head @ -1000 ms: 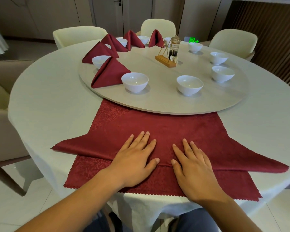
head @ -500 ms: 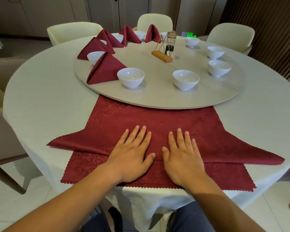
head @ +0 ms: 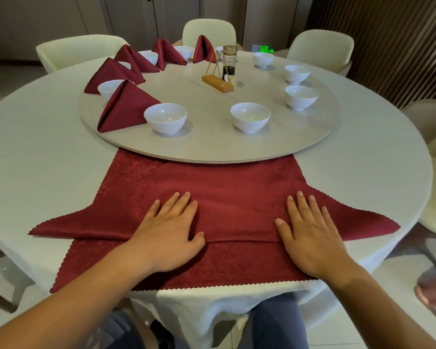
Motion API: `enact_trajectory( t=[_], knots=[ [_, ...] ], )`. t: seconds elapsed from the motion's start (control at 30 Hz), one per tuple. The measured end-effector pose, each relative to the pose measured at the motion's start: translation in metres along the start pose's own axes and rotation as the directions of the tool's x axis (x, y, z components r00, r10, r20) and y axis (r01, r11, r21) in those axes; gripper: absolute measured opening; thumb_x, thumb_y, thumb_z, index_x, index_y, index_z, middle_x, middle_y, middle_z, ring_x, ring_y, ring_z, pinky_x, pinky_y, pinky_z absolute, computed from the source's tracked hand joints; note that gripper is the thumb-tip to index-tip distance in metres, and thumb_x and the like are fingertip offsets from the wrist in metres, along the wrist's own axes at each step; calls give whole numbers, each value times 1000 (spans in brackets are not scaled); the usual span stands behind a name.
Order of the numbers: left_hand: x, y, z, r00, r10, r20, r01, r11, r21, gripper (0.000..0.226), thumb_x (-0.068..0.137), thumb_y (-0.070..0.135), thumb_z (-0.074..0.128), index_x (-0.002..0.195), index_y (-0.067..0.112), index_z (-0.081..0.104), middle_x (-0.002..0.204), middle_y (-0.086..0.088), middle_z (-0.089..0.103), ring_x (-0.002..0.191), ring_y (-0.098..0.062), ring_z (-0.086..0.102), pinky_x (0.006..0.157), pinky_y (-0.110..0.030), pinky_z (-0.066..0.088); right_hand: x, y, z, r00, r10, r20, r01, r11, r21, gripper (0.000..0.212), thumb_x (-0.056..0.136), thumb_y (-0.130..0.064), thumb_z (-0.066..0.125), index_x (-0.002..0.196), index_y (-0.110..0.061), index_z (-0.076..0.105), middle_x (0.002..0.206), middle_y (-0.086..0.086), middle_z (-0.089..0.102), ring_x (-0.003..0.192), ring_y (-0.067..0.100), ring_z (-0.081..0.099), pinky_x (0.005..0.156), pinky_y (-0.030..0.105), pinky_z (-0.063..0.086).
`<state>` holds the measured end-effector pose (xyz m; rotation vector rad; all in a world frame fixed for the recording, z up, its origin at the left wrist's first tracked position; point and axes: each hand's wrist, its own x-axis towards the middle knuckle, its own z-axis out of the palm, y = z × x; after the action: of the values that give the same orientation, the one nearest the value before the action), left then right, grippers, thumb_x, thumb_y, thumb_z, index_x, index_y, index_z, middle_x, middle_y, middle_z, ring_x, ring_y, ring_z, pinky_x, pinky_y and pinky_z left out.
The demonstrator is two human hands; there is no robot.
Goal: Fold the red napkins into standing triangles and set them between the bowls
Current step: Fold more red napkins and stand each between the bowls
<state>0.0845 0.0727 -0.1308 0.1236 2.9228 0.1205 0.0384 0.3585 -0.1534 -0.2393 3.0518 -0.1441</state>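
While both hands press flat, the first fold is being creased.
Left hand (head: 169,238) and right hand (head: 310,238), open-palmed, hold the dark red scalloped cloth napkin (head: 224,197) at 6 o'clock; they have spread apart since earlier. Next: fold corners inward. Finished red standing triangles (head: 126,109) sit around 10 o'clock among white ceramic bowls (head: 165,118).

Dark red napkin (head: 212,197) with zigzag edges and a leafy pattern, white bowls (head: 165,118), pale cream counter (head: 48,159), cream chairs (head: 78,50), light brown wooden stand (head: 218,83)
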Motion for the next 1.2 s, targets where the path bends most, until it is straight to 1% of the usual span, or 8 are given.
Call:
enact_trajectory(
  t=[0.1,0.27,0.47,0.67,0.93,1.07,1.13,1.2],
  knots=[
    [19,27,-12,978,77,-194,-72,997,34,60,103,52,33,155,22,30,170,-9,10,157,-23,4,128,-42,1,-1,0,1,1000,-9,-14,9,1000,-1,80,94,-65,-6,161,-23,-2,168,2,-9,155,22,-11,126,43,-4],
    [57,78,-3,906,399,-139,-397,917,43,64,105,56,29,162,33,13,171,0,-9,156,-14,-16,126,-37,-10,1,1,5,999,-16,-32,16,1000,5,89,84,-65,-14,161,-23,-1,168,2,-9,155,22,-11,125,43,-5],
    [65,81,18,909,410,-71,-405,911,77,80,90,70,0,162,35,-4,169,3,-18,152,-12,-26,126,-40,-11,-2,3,5,998,-25,-55,26,999,28,89,84,-66,-13,161,-24,0,168,1,-8,155,21,-12,125,43,-5],
    [66,83,18,914,399,-73,-393,916,85,81,90,70,-2,162,34,-9,168,4,-21,152,-15,-27,126,-41,-10,-4,32,-3,1000,-7,-5,7,996,88,76,98,-66,11,161,-24,-2,167,-2,-13,153,17,-17,125,36,-8],
    [67,83,21,914,398,-83,-392,916,80,80,91,70,-1,162,33,-9,168,4,-20,153,-15,-26,126,-41,-10,-9,106,-17,997,52,57,-58,992,114,84,91,-67,3,160,-20,-7,167,0,-13,152,14,-16,122,30,-9],
    [67,83,20,912,401,-82,-396,916,68,80,93,69,1,162,31,-9,168,4,-20,152,-14,-27,126,-41,-10,-6,68,-25,980,-45,-195,80,981,176,60,104,-51,26,153,-17,38,162,4,31,151,23,22,124,34,17],
    [67,83,20,908,408,-95,-404,913,59,80,94,67,3,162,26,-9,168,4,-19,152,-11,-27,126,-38,-11,-4,30,-26,930,-169,-326,253,939,233,41,98,-42,43,125,-20,63,130,-1,61,122,22,52,107,35,40],
    [66,82,19,895,420,-148,-428,904,-20,79,95,60,3,164,21,1,170,2,-10,153,-8,-21,126,-32,-12,0,-2,-21,929,-257,-267,333,895,298,24,95,-36,52,110,-24,66,109,-7,61,104,16,52,95,34,45]
  ],
)
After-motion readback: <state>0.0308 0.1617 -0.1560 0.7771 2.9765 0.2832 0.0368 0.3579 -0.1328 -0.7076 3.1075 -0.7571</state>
